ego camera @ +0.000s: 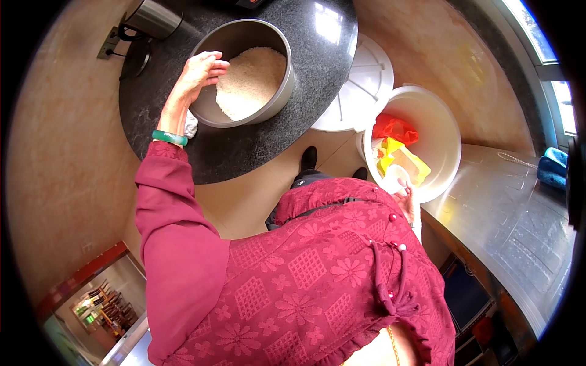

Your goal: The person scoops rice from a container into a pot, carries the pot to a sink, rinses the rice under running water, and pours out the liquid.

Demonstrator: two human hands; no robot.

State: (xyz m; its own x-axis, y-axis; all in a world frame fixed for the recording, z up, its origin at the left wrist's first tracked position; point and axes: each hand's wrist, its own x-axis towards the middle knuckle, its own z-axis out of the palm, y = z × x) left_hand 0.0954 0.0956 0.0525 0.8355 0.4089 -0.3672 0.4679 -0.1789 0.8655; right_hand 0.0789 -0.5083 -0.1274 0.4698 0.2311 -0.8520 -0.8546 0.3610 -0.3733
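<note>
My left hand [203, 71] is at the left side of a large grey metal pot [286, 87], its fingers reaching over the rim with nothing in them. A broad mound of uncooked white rice [254, 82] lies in the pot. On the right, my right hand [407, 201] holds a small translucent white cup [396, 178] at the near edge of a white plastic bucket [446, 137]. Inside the bucket lie a red plastic bag [396, 128] and a yellow-and-clear bag [407, 162] with pale grain-like contents. The cup's contents cannot be made out.
The pot stands on a dark stone countertop [219, 160] with a curved edge. A steel electric kettle [153, 18] and a crumpled white cloth or paper [190, 125] are there too. A white lid [361, 91] lies beyond the bucket. A metal worktop [499, 196] bears a blue cloth [552, 168].
</note>
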